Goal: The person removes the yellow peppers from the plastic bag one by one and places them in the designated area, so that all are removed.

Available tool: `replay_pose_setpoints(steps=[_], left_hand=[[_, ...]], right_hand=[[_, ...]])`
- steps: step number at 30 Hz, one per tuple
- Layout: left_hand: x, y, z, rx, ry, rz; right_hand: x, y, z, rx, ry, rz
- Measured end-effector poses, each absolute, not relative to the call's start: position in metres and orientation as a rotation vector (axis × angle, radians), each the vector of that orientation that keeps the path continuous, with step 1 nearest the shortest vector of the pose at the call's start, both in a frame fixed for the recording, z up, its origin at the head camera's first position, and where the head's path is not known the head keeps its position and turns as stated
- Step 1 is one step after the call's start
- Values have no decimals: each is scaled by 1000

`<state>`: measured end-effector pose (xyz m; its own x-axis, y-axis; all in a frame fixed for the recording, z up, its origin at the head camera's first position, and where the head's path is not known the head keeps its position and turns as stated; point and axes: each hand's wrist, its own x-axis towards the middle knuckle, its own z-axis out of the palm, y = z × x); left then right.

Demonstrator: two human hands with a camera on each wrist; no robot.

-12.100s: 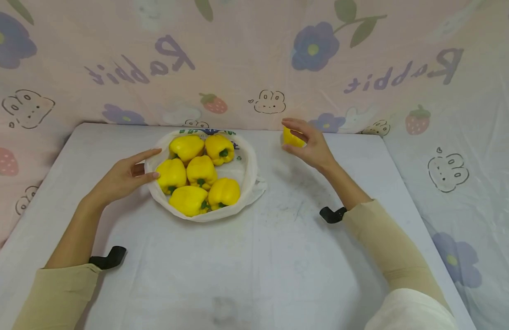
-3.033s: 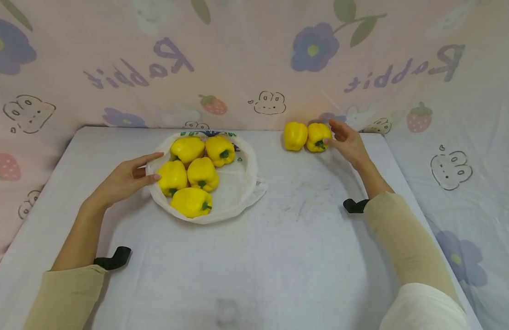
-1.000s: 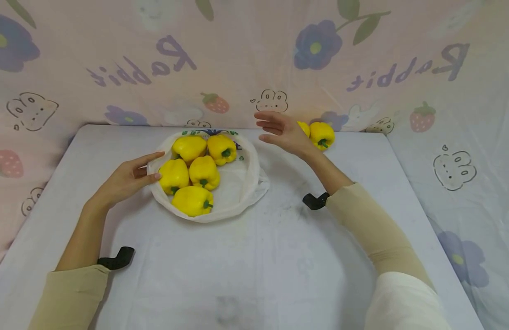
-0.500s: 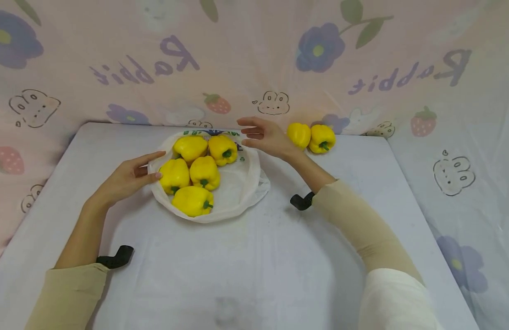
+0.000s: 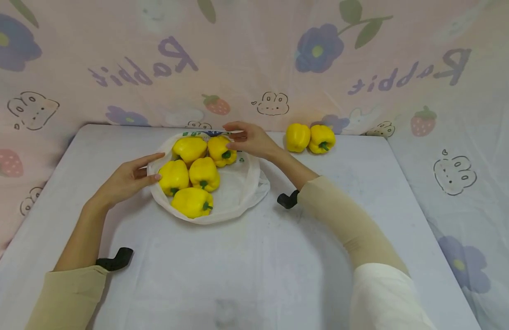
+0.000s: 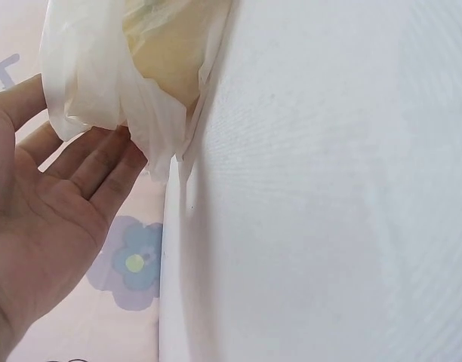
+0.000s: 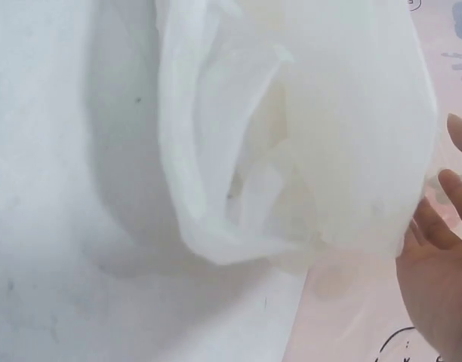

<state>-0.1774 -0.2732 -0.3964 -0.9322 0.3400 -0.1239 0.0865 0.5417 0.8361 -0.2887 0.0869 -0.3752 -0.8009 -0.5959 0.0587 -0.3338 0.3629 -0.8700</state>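
Plainly, the yellow bell peppers [image 5: 204, 173] looked glossy, plump and lobed, with short green stems showing on several. I counted seven: five lay inside the bag, and a pair stood side by side near the back edge of the counter, one pepper [image 5: 297, 137] on the left and a stemmed pepper [image 5: 322, 139] on the right.

From my end, the counter [image 5: 254, 266] appeared covered in white, with faint grey smudges. Behind it and along both sides hung pale pink and whitish cloth [image 5: 246, 55], printed with blue flowers, strawberries, rabbit faces and the word "Rabbit" reversed.

The white bag [image 5: 234, 181] sat wide open with its rim turned out, a loose fold bunched at its right side and green and blue print at the back. Its five peppers filled the left and back, one on its side at the front with its stem pointing right.

I saw the left hand [image 5: 128, 176] holding the bag's left rim between thumb and fingers. The right hand [image 5: 252, 138] reached over the back right rim, fingers loose and grasping nothing, its thumb over the back right pepper [image 5: 218, 147]; I couldn't tell whether they touched.
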Motion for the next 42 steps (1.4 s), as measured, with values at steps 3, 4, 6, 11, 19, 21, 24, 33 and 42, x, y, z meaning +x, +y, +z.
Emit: replay_pose_setpoints(steps=[3, 4, 6, 11, 19, 21, 24, 33, 42], left_hand=[[-178, -273, -396, 370, 2520, 1338], [-178, -273, -396, 372, 2523, 1335], [-178, -274, -396, 369, 2526, 1335], [-178, -273, -396, 374, 2525, 1337], [-178, -270, -397, 343, 2528, 1336], [-178, -270, -397, 340, 2530, 1336], [-178, -270, -397, 355, 2531, 1332], [-177, -271, -398, 347, 2511, 1362], [-176, -272, -397, 377, 2501, 1375]], right_hand=[[-290, 83, -378, -827, 2378, -1396], [-291, 82, -379, -824, 2390, -1384], [-291, 79, -380, -811, 2410, -1361], [-291, 72, -383, -802, 2461, -1283], [-289, 67, -386, -792, 2513, -1158], [-289, 66, -387, -792, 2535, -1126], [-288, 66, -387, -786, 2554, -1097], [-287, 70, -390, -746, 2584, -981], [-284, 70, -393, -776, 2534, -997]])
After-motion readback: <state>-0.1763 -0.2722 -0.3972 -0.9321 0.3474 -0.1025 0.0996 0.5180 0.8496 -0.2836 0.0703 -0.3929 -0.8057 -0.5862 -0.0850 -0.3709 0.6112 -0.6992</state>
